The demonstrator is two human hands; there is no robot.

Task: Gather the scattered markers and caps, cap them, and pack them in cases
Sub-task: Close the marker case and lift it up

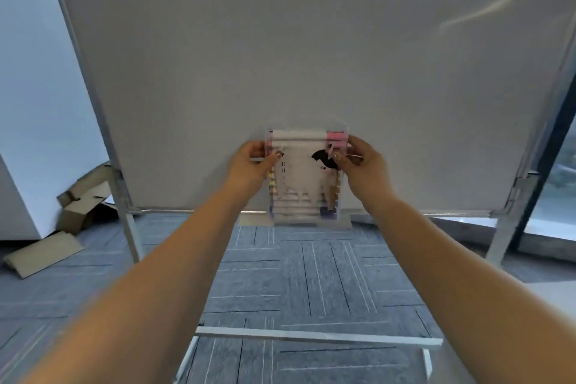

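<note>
Both arms reach forward; the left hand (253, 156) and right hand (361, 156) pinch a clear marker case (304, 184) before a whiteboard (280, 56), above grey carpet (311, 284).

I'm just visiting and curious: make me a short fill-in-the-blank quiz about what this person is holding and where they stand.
1. The clear case of markers is held by ____ hands.
2. Behind the case stands a large ____.
3. The marker cap at the case's top right is ____.
4. Flattened ____ lies on the carpet at the left.

Missing words: both; whiteboard; pink; cardboard
</note>
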